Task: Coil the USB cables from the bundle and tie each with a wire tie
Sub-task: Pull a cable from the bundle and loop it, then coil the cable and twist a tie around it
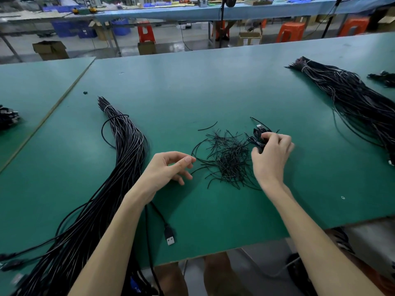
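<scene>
A long bundle of black USB cables [119, 159] lies on the green table [213, 86] at my left, bound near its far end. A loose pile of short black wire ties [228, 159] sits in the middle. My right hand [271, 154] grips a small coiled black cable [257, 135] just right of the pile, fingers curled round it. My left hand [168, 167] hovers left of the ties with fingers loosely curled and nothing in it. One cable with a USB plug [170, 236] runs under my left forearm toward the table's front edge.
A second large cable bundle [352, 97] lies at the far right, with a smaller dark heap [382, 79] behind it. Another dark cable heap [7, 118] sits on the neighbouring table at left. The table's front edge [256, 244] is close to my body.
</scene>
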